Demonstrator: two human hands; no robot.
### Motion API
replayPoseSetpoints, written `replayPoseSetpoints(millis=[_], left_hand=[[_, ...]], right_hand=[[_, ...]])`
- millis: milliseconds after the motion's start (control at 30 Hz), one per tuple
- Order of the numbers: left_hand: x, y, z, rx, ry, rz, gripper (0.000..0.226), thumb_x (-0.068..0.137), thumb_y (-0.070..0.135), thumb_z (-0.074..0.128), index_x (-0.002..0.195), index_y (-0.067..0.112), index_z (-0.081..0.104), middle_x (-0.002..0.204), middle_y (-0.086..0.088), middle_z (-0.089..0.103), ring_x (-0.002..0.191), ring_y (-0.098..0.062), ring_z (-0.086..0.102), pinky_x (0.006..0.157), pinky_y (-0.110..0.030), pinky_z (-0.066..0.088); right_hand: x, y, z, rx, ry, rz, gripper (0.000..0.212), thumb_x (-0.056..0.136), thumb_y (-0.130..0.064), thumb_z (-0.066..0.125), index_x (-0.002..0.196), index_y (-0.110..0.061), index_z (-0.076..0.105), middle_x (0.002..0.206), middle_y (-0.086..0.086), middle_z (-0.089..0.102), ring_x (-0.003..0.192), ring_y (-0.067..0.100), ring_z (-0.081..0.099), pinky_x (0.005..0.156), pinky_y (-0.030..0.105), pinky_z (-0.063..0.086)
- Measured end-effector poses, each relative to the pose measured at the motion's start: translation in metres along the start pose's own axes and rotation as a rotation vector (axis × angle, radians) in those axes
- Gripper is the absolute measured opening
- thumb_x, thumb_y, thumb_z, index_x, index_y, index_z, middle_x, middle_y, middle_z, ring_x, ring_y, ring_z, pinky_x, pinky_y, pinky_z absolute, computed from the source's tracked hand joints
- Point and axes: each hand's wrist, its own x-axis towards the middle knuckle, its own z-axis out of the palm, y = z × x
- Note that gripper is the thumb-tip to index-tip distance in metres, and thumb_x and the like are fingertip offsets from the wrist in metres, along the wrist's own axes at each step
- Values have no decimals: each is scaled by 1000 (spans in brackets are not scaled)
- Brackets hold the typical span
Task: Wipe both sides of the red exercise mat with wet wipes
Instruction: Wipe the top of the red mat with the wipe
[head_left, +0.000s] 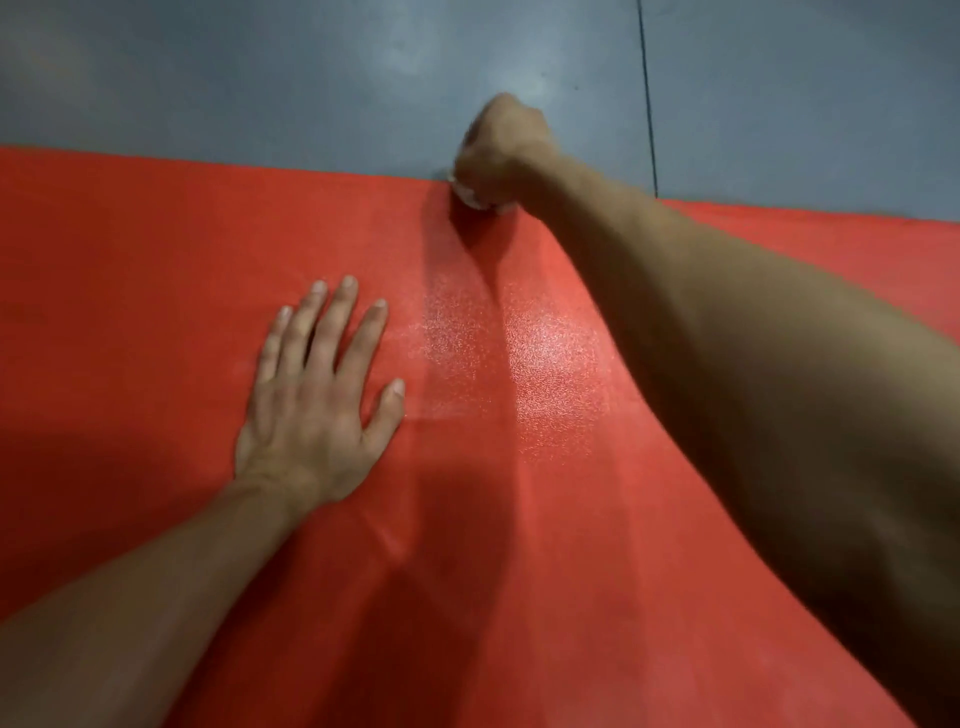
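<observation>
Right hand (501, 143) is stretched out to the far edge of the red exercise mat (156, 249), balled into a fist, and a scrap of white, the wet wipe (470, 198), peeks out from under it, pressed down right where red meets the grey floor (311, 73). The fingers are curled tight around that wipe; only a sliver of it shows. Left hand (317, 395) lies flat on the mat, fingers spread and straight, palm down, holding nothing, simply pinning the surface near the middle of the view. The mat lies spread on the floor, its long axis running left to right across the view, its far edge just under the wiping fist. A damp sheen (519, 364) glistens in a band between the two hands, running from the fist back toward the person. That is the key line: the wipe sits at the far end of the stroke, so the natural next pull, I'd judge, is straight back toward the body, across the mat's short width. The right hand is the working one; the left braces. The underside looks yet to be done.
</observation>
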Motion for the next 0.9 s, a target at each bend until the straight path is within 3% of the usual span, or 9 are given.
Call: replayPoseSetpoints(millis=[167,200,267,333,400,533,700,767,900], left_hand=[[1,-2,2,-2,7,-8,71,97,49,43,160,17,36,170,-10,23,158,-30,16,128,-52,14],[0,-2,1,-2,7,-6,71,97,49,43,160,17,36,170,-10,23,158,-30,17,128,-52,14],[0,-1,0,-8,16,0,71,97,49,43,159,17,37,170,-11,24,158,-30,17,128,-52,14],[0,-1,0,0,13,6,71,97,49,43,159,17,37,170,-11,24,158,-30,18,128,-51,13],[1,-2,1,6,10,-2,71,97,49,43,160,17,36,170,-10,23,158,-30,17,128,-51,12],[0,-2,2,5,4,3,71,97,50,42,160,17,36,171,-9,22,158,-30,16,128,-51,12],[1,-1,2,-7,7,0,71,97,50,42,160,17,36,170,-10,22,158,-30,17,128,-52,12],[1,-1,1,-5,10,-4,71,97,49,42,160,17,36,170,-10,23,158,-30,17,128,-52,12],[0,-2,1,8,5,5,71,97,49,42,160,17,36,170,-10,23,158,-30,17,128,-51,12]], right_hand=[[-2,109,-42,-219,129,245,35,80,-7,67,114,3,69,114,24,71,111,33,69,90,38,56],[-5,116,-45,-167,118,240,33,83,-10,68,113,2,70,112,23,71,106,33,70,87,37,57],[-5,122,-47,58,51,134,22,89,-19,72,101,0,74,91,18,72,75,22,70,64,27,55],[-6,121,-50,291,89,-20,23,91,-28,75,94,-5,75,74,10,67,53,7,57,51,21,46],[-5,121,-53,300,137,-163,24,90,-30,74,98,-8,75,78,8,67,58,7,54,55,19,43],[-2,122,-49,22,22,-338,16,91,-17,70,105,-14,76,91,4,65,80,11,56,62,20,38],[-30,129,-37,-113,-175,-499,11,90,-11,73,99,-14,77,82,-4,67,67,6,55,62,10,39],[-40,126,-41,-194,-287,-500,12,91,-13,72,101,-17,78,85,-2,70,71,10,59,68,23,45],[-20,112,-54,-101,-96,-423,17,92,-12,68,107,-12,76,91,7,69,84,21,63,67,23,39]])
